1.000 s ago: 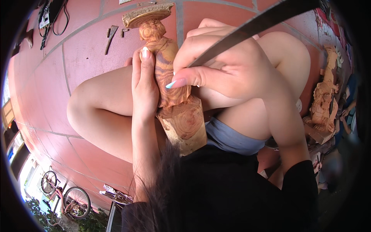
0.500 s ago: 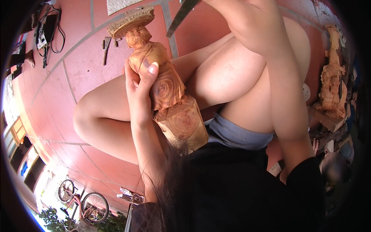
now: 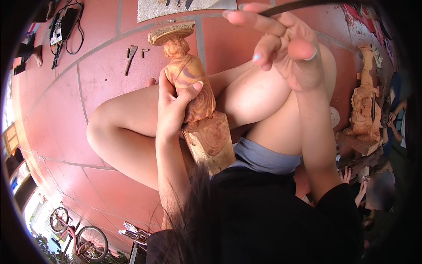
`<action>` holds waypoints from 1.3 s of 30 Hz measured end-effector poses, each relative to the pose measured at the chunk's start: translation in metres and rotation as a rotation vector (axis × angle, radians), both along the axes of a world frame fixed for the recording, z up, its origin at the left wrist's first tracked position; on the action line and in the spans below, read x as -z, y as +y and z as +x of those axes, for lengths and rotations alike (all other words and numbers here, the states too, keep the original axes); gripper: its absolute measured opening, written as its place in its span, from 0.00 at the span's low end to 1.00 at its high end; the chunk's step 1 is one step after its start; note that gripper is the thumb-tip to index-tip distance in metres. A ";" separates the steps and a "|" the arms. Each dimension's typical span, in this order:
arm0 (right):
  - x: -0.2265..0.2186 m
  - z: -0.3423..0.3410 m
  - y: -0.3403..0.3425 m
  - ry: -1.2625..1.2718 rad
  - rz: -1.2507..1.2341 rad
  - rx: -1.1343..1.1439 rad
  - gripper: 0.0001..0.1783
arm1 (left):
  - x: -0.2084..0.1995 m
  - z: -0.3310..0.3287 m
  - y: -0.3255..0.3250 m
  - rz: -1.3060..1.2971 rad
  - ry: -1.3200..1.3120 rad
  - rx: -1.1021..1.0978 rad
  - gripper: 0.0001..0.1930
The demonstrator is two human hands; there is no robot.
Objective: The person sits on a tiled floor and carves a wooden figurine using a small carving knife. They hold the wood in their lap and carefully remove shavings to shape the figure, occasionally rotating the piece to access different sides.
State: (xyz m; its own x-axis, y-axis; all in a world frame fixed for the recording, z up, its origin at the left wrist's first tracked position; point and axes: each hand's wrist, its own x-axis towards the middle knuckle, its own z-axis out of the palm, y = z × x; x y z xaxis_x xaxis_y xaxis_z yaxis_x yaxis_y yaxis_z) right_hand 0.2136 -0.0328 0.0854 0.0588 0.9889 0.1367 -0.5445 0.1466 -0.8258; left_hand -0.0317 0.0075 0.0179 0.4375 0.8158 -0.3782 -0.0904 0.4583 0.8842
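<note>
My left hand is wrapped round a carved wooden figure, thumb across its front. The figure has a rounded head, a draped body with ringed grain, a rough flat slab on top of the head and a blocky base. It stands tilted between my bent legs, its base toward me. Raised above my knee, my right hand has a dark, narrow tool between its loosely curled fingers, apart from the figure. The tool's far part leaves the top edge, so its kind is unclear.
On the red tiled floor lie a flat metal tool and a small dark piece. Tools lie on a pale mat. A power strip with cable is far left. Another carving and other people's hands are at right.
My right hand has turned, its palm and fingers now showing, and the tool has swung from pointing down toward the figure to lying across the top. My left hand keeps its hold.
</note>
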 end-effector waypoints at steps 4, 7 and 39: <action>-0.016 -0.025 -0.024 -0.183 -0.337 0.139 0.22 | 0.004 0.000 0.000 0.105 0.047 -0.029 0.22; 0.005 -0.045 -0.037 -0.295 -0.304 0.346 0.19 | 0.002 -0.001 -0.003 0.045 -0.033 -0.049 0.19; 0.012 -0.116 -0.075 -0.924 0.020 0.496 0.11 | 0.005 -0.007 -0.002 -0.022 -0.293 -0.085 0.22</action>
State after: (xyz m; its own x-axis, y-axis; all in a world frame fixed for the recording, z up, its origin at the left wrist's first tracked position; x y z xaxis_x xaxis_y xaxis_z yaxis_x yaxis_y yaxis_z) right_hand 0.0978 -0.1082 0.0735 0.3215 0.8796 0.3506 0.4213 0.1988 -0.8849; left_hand -0.0383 0.0059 0.0132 0.4610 0.8472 -0.2640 -0.3786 0.4568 0.8050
